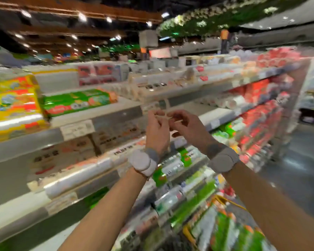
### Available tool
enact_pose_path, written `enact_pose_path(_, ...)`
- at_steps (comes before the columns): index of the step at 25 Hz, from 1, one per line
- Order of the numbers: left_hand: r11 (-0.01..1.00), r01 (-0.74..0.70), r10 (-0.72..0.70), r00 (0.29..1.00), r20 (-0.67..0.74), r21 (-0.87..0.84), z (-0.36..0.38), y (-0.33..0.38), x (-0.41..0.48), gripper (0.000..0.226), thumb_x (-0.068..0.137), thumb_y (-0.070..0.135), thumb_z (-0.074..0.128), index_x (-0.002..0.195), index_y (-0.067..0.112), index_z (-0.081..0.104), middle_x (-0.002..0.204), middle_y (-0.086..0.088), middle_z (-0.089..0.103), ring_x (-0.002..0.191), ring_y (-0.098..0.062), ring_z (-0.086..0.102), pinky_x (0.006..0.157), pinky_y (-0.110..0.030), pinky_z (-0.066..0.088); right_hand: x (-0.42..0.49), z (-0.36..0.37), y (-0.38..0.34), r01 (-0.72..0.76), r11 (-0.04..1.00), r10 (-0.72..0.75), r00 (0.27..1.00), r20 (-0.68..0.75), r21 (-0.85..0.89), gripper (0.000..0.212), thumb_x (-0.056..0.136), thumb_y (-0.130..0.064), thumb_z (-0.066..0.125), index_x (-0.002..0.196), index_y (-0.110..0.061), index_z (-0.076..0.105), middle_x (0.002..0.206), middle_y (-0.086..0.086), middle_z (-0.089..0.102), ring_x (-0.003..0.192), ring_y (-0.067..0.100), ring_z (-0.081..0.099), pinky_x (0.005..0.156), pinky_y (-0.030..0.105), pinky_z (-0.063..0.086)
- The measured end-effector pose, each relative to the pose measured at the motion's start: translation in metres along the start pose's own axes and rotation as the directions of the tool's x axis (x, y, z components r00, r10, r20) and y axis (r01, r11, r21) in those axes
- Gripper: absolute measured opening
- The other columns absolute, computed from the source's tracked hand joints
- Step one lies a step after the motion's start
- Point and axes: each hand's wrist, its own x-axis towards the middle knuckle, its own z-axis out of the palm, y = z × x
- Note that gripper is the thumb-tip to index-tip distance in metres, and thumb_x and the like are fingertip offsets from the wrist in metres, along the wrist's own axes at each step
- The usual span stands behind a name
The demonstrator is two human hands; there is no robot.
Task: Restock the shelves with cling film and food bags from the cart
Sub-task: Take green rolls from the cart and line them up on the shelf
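The aisle is being lit brightly from above by ceiling spotlights [82, 16] at 11 to 12 o'clock, which are being blown out into white blobs, while glare is being thrown off the shelves [116, 116] and the glossy floor [301, 171] at 3 o'clock. The whole frame is being smeared by motion blur, so that labels are being left unreadable and the thin pale strip [166, 107] pinched by the left hand [157, 128] and the right hand [188, 126] is being softened. Straight edges are being bowed by wide-angle distortion toward the borders.
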Motion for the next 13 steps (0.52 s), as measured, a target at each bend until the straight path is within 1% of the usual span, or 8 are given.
enact_pose_path(1, 0.999, 0.035, -0.035, 0.997, 0.071, 0.009, 0.028, -0.011, -0.015, 0.015, 0.100, 0.010, 0.044, 0.096, 0.025, 0.045, 0.073, -0.002, 0.057, 0.063, -0.021, 0.052, 0.063, -0.036, 0.046, -0.019, -0.024, 0.015, -0.046, 0.999, 0.045, 0.998, -0.039, -0.019, 0.020, 0.092, -0.005, 0.062, 0.106, -0.018, 0.064, 0.089, 0.000, 0.067, 0.076, 0.012, 0.066, 0.064, 0.027, 0.056)
enact_pose_path(3, 0.997, 0.080, -0.077, 0.983, 0.165, -0.012, 0.073, -0.029, -0.041, 0.019, 0.096, 0.010, 0.051, 0.092, 0.028, 0.048, 0.064, 0.000, 0.058, 0.058, -0.020, 0.052, 0.061, -0.038, 0.046, -0.052, -0.066, 0.043, -0.125, 0.990, 0.118, 0.988, -0.099, -0.070, 0.023, 0.090, -0.003, 0.063, 0.099, -0.024, 0.064, 0.081, -0.006, 0.067, 0.068, 0.007, 0.064, 0.059, 0.026, 0.054)
enact_pose_path(5, 0.993, 0.118, -0.110, 0.962, 0.250, -0.015, 0.116, -0.040, -0.066, 0.018, 0.094, 0.008, 0.056, 0.092, 0.025, 0.050, 0.061, -0.001, 0.059, 0.052, -0.017, 0.053, 0.055, -0.033, 0.044, -0.083, -0.109, 0.067, -0.199, 0.974, 0.184, 0.974, -0.135, -0.109, 0.023, 0.089, 0.000, 0.060, 0.101, -0.020, 0.064, 0.081, -0.002, 0.066, 0.066, 0.011, 0.063, 0.056, 0.028, 0.055)
enact_pose_path(6, 0.991, 0.137, -0.129, 0.947, 0.294, -0.005, 0.137, -0.043, -0.077, 0.019, 0.093, 0.006, 0.059, 0.092, 0.024, 0.052, 0.063, -0.003, 0.062, 0.052, -0.017, 0.058, 0.053, -0.032, 0.046, -0.098, -0.132, 0.080, -0.244, 0.961, 0.224, 0.962, -0.154, -0.131, 0.022, 0.090, -0.001, 0.059, 0.102, -0.019, 0.064, 0.082, 0.000, 0.065, 0.067, 0.014, 0.064, 0.055, 0.028, 0.054)
enact_pose_path(8, 0.987, 0.161, -0.153, 0.915, 0.373, 0.012, 0.183, -0.051, -0.103, 0.021, 0.089, 0.004, 0.065, 0.089, 0.025, 0.061, 0.066, -0.006, 0.069, 0.059, -0.019, 0.067, 0.056, -0.028, 0.051, -0.132, -0.182, 0.109, -0.343, 0.926, 0.307, 0.927, -0.214, -0.160, 0.020, 0.091, -0.004, 0.059, 0.103, -0.019, 0.064, 0.085, 0.002, 0.065, 0.067, 0.015, 0.064, 0.053, 0.028, 0.054)
enact_pose_path(10, 0.977, 0.197, -0.212, 0.885, 0.414, 0.079, 0.210, -0.065, -0.120, 0.023, 0.088, 0.001, 0.065, 0.084, 0.024, 0.069, 0.064, -0.004, 0.070, 0.060, -0.016, 0.069, 0.057, -0.024, 0.050, -0.157, -0.212, 0.138, -0.422, 0.888, 0.375, 0.895, -0.241, -0.184, 0.017, 0.092, -0.007, 0.059, 0.103, -0.020, 0.064, 0.087, 0.005, 0.066, 0.065, 0.015, 0.064, 0.052, 0.028, 0.054)
enact_pose_path(12, 0.955, 0.254, -0.297, 0.833, 0.467, 0.154, 0.242, -0.083, -0.141, 0.017, 0.091, 0.004, 0.062, 0.089, 0.019, 0.069, 0.059, -0.004, 0.066, 0.055, -0.015, 0.065, 0.055, -0.024, 0.047, -0.186, -0.242, 0.178, -0.534, 0.823, 0.486, 0.839, -0.246, -0.193, 0.015, 0.093, -0.010, 0.059, 0.103, -0.019, 0.063, 0.087, 0.010, 0.068, 0.065, 0.018, 0.065, 0.055, 0.033, 0.057)
enact_pose_path(13, 0.942, 0.289, -0.337, 0.806, 0.487, 0.174, 0.250, -0.089, -0.149, 0.011, 0.094, 0.006, 0.060, 0.094, 0.016, 0.064, 0.056, -0.004, 0.062, 0.050, -0.016, 0.060, 0.052, -0.024, 0.044, -0.198, -0.249, 0.195, -0.580, 0.788, 0.536, 0.811, -0.235, -0.207, 0.014, 0.093, -0.012, 0.059, 0.105, -0.018, 0.063, 0.087, 0.011, 0.069, 0.066, 0.019, 0.066, 0.056, 0.034, 0.058)
